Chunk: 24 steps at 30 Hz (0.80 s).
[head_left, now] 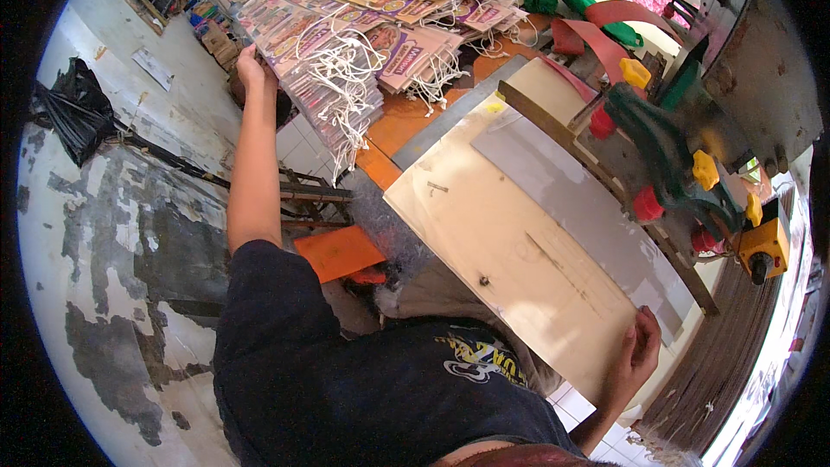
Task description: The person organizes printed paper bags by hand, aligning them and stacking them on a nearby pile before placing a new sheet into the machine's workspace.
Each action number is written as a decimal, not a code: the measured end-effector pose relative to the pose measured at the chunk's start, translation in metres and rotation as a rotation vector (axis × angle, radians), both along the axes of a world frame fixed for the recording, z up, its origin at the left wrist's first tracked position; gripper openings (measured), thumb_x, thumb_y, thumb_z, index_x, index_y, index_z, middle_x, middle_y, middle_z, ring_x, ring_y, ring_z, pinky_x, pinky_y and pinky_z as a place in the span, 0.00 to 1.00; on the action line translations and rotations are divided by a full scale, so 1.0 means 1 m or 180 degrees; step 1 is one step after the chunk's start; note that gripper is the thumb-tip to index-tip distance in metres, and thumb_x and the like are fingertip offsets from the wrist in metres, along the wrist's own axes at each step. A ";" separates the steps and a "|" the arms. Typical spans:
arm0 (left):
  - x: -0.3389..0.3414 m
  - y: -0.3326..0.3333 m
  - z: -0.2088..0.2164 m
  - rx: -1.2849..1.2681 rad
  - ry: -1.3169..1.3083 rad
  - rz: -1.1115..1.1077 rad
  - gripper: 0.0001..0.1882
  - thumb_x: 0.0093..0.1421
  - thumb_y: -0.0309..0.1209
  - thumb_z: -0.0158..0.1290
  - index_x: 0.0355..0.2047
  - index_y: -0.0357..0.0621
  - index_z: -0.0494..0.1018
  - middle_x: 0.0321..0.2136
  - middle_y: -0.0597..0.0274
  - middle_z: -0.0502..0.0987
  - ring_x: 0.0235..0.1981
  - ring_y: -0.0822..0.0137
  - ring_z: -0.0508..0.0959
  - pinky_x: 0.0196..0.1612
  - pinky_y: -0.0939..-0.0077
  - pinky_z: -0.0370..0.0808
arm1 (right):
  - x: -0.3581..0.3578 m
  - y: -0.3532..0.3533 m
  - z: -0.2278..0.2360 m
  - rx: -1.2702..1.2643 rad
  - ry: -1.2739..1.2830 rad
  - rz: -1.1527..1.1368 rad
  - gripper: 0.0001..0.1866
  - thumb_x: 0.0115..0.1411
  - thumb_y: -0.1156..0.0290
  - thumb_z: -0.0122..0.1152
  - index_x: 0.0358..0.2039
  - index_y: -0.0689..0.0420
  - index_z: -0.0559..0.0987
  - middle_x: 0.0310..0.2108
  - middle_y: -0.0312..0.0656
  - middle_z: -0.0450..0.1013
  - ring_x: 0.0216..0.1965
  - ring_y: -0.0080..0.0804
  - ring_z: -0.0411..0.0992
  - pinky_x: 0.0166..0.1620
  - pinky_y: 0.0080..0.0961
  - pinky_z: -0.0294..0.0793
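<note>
At the far left, my left hand (253, 75) grips the edge of a pile of printed bags (303, 78), its fingers partly hidden there. The bags are flat, pink and brown, with white cord handles (346, 69) hanging in a tangle over the near side. My right hand (640, 353) rests at the near right end of a smooth cream board (519, 268), fingers loosely curved and apart, with nothing in them. A grey sheet (588, 207) lies along the far side of that board.
Beyond the board stands a machine with a dark green frame (670, 156), yellow knobs (705, 170) and a yellow control box (764, 251). Stacked brown sheets (718, 363) stand at the right. An orange panel (339, 253) sits low before me. A black plastic bag (76, 112) hangs at left.
</note>
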<state>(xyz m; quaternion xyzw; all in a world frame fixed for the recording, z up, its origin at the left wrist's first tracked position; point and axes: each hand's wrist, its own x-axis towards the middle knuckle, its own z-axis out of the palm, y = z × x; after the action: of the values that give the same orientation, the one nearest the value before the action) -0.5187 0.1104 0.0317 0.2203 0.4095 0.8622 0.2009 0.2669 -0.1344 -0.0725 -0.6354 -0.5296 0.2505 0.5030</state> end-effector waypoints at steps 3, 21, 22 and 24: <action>0.002 0.004 0.007 -0.0363 0.0186 0.0011 0.20 0.61 0.31 0.50 0.49 0.29 0.70 0.45 0.47 0.75 0.41 0.52 0.80 0.47 0.57 0.78 | 0.004 0.001 0.002 0.0019 -0.0173 0.0024 0.17 0.67 0.66 0.58 0.50 0.65 0.76 0.56 0.52 0.72 0.60 0.45 0.69 0.65 0.39 0.63; 0.031 0.000 0.031 -0.0690 0.0821 -0.0266 0.26 0.73 0.45 0.39 0.60 0.37 0.67 0.58 0.46 0.72 0.53 0.48 0.76 0.57 0.52 0.74 | -0.003 0.003 0.006 -0.0135 -0.0066 -0.0021 0.16 0.69 0.63 0.57 0.50 0.63 0.76 0.60 0.53 0.69 0.60 0.40 0.68 0.63 0.36 0.64; 0.028 0.003 0.031 -0.0832 0.0738 -0.0273 0.26 0.72 0.44 0.41 0.60 0.36 0.67 0.57 0.46 0.73 0.52 0.48 0.77 0.56 0.51 0.76 | -0.004 0.003 0.007 -0.0149 -0.0086 -0.0019 0.16 0.69 0.63 0.57 0.50 0.63 0.76 0.60 0.53 0.69 0.59 0.41 0.68 0.63 0.36 0.64; 0.020 0.008 0.033 -0.1197 0.0682 -0.0208 0.25 0.71 0.42 0.45 0.59 0.36 0.67 0.54 0.46 0.75 0.49 0.49 0.79 0.52 0.51 0.78 | -0.003 0.004 0.007 -0.0114 -0.0139 -0.0016 0.16 0.69 0.63 0.57 0.49 0.63 0.76 0.59 0.53 0.69 0.59 0.41 0.68 0.63 0.36 0.64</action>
<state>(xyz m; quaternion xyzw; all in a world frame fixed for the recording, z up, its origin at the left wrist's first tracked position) -0.4992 0.1187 0.0644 0.2824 0.5748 0.7353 0.2217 0.2636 -0.1308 -0.0655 -0.6509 -0.5344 0.2447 0.4805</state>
